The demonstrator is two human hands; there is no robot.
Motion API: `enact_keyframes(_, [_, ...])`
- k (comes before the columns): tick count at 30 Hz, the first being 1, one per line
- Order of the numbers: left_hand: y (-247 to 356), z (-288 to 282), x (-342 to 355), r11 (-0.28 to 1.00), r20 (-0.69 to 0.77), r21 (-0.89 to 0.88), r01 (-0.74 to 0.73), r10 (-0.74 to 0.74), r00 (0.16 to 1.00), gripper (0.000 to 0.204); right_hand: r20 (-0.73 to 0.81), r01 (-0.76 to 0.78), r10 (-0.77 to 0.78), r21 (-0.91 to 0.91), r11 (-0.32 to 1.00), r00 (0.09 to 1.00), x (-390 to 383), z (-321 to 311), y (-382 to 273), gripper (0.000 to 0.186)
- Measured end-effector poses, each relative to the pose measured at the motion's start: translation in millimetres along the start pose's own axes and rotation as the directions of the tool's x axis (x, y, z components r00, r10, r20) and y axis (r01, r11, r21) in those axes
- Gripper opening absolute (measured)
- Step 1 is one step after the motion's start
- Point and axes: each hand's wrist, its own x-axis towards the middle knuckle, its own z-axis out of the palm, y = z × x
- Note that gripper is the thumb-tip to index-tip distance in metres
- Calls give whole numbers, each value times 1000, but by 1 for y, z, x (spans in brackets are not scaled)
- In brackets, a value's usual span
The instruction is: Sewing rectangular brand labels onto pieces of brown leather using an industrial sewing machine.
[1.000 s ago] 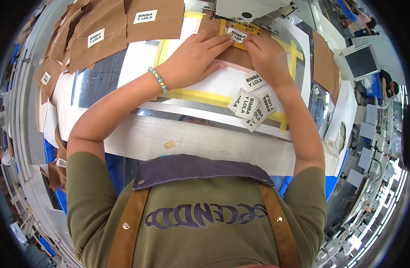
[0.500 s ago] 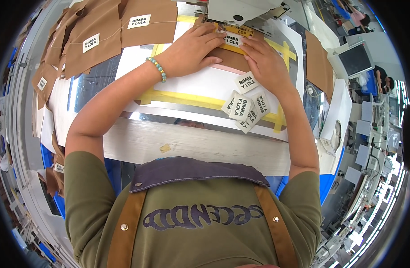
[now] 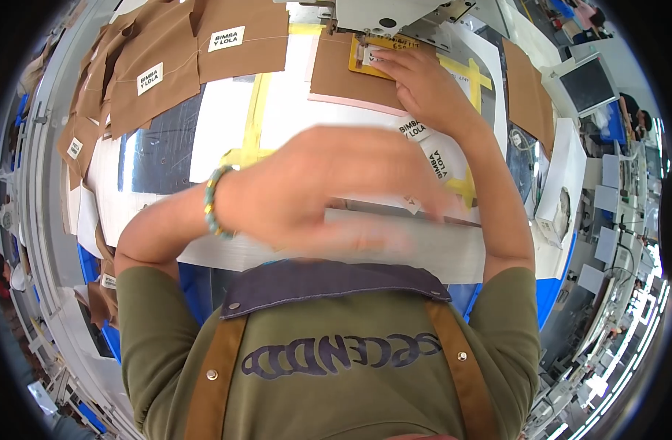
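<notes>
My left hand [image 3: 329,187], smeared by motion, hangs over the near part of the work surface and partly covers a loose pile of white labels [image 3: 414,127]. Whether it holds anything cannot be made out. Farther off, my right hand [image 3: 427,84] has its fingers stretched out, the tips resting on a white label [image 3: 370,55] inside a yellow frame [image 3: 356,60]. That frame lies on a brown panel [image 3: 336,72] with a pink edge, under the head of a sewing machine [image 3: 387,16].
Brown panels with white labels [image 3: 153,88], joined by a thread, drape over the far left. Yellow tape [image 3: 255,110] crosses the white sheet around the work. At right are another brown panel [image 3: 528,92], a white box [image 3: 559,183] and a screen [image 3: 587,90].
My left hand has left the yellow frame and swung nearer and to the right, over the label pile. My right hand stays at the frame, its fingers slightly farther left on the label.
</notes>
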Motion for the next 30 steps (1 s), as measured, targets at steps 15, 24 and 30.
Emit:
enact_keyframes(15, [74,41,5,853,-430,-428,-300,100,897,19,-19,1,-3,-94,996,1000,-1,3,-8,44])
enact_keyframes(24, [55,25,6,822,-90,-493,-286,278,956,17,-48,-71,69,-36,997,996,4,12,3,43])
enact_keyframes(30, [62,19,4,827,-12,-502,-252,285,958,17,-83,-119,122,40,992,989,6,16,8,44])
